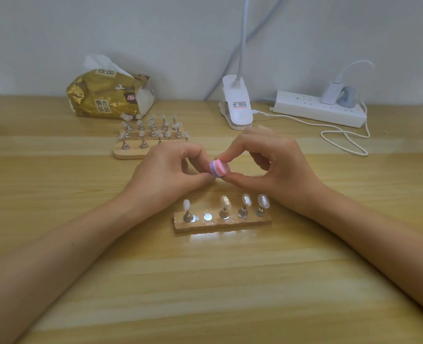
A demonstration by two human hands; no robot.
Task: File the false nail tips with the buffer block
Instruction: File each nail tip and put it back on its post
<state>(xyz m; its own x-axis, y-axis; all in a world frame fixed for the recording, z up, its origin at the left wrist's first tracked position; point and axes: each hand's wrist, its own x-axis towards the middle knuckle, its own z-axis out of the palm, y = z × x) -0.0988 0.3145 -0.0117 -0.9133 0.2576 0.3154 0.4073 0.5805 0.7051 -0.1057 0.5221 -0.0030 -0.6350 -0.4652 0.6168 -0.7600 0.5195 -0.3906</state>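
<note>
My right hand (272, 167) pinches a small buffer block (220, 169) with purple, white and pink layers between thumb and fingers. My left hand (170, 170) is curled right beside it, its fingertips pinched together against the block's left end; whatever it holds is hidden. Just below both hands a wooden holder (220, 223) carries several clear false nail tips (263, 201) on metal stands, and one magnet spot (207, 217) on it is bare.
A second wooden holder (131, 152) with several nail tips stands behind my left hand. A gold tissue pack (106, 98), a white clip lamp base (237, 105) and a power strip (319, 109) with a looping white cable (344, 137) line the back of the wooden table.
</note>
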